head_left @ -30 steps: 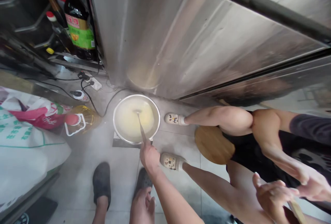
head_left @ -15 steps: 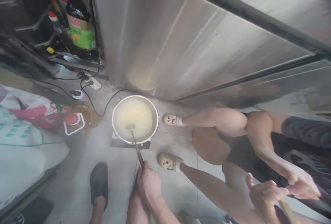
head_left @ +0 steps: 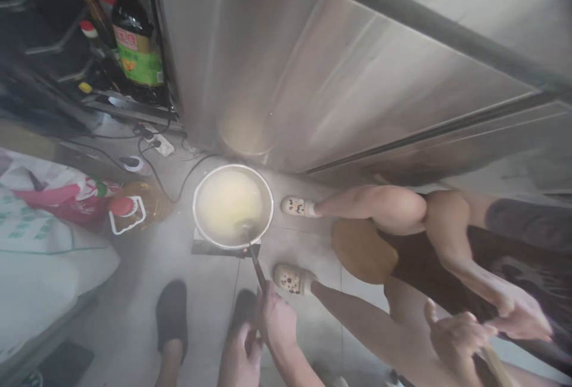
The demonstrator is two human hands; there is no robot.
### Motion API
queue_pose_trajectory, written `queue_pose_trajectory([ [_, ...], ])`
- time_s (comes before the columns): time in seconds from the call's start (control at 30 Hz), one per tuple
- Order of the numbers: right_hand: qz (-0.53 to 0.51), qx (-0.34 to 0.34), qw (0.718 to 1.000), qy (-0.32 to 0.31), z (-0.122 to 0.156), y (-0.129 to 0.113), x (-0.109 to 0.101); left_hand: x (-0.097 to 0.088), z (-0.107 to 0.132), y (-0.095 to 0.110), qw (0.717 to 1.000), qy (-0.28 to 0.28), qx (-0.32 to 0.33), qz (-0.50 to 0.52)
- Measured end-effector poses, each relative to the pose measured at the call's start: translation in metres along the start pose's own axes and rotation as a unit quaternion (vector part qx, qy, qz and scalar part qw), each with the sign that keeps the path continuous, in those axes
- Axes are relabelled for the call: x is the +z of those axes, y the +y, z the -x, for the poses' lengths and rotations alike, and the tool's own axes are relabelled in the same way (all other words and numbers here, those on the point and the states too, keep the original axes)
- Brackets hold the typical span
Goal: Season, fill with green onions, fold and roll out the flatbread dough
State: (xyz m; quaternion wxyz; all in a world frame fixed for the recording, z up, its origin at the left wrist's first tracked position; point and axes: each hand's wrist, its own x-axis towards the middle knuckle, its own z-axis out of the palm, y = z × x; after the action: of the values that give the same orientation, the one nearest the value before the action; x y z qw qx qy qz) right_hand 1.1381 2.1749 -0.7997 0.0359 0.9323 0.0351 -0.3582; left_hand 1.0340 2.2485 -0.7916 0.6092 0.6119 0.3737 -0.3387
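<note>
My right hand (head_left: 277, 315) is closed around the handle of a long spatula (head_left: 256, 263). Its blade dips into pale yellow, steaming liquid (head_left: 230, 199) near the pot's front right rim. The wide metal pot (head_left: 195, 211) stands on a dark-fronted cooker (head_left: 214, 248) on the floor. Below and left of my right hand, my left hand (head_left: 243, 342) appears closed at the lower end of the handle; its fingers are partly hidden. Steam blurs the blade.
Left stand an oil jug (head_left: 147, 208), white sacks (head_left: 53, 262), a power strip (head_left: 163, 144) with cables and a shelf with a dark sauce bottle (head_left: 138, 53). A metal cabinet (head_left: 277, 65) rises behind. Another person's legs (head_left: 370, 202) and hands (head_left: 465, 333) are at right.
Both hands and the spatula have moved right, its blade going from the pot's middle left to near the front right rim. More steam hazes the view. My dark shoe beneath shows more.
</note>
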Motion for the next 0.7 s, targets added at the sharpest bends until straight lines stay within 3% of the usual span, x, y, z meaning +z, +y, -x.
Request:
queue_pose_trajectory([
  [0.17,-0.008,0.004,0.999,0.036,-0.026,-0.014,0.004,-0.003,0.0,-0.001,1.0,-0.007,0.007,0.024],
  [0.47,-0.012,-0.007,0.997,0.071,-0.08,-0.061,-0.015,-0.002,-0.008,-0.015,0.999,-0.007,-0.026,0.041],
  [0.7,-0.012,-0.048,0.997,0.057,-0.073,-0.079,-0.005,0.001,-0.008,-0.017,0.999,0.026,0.006,0.037],
])
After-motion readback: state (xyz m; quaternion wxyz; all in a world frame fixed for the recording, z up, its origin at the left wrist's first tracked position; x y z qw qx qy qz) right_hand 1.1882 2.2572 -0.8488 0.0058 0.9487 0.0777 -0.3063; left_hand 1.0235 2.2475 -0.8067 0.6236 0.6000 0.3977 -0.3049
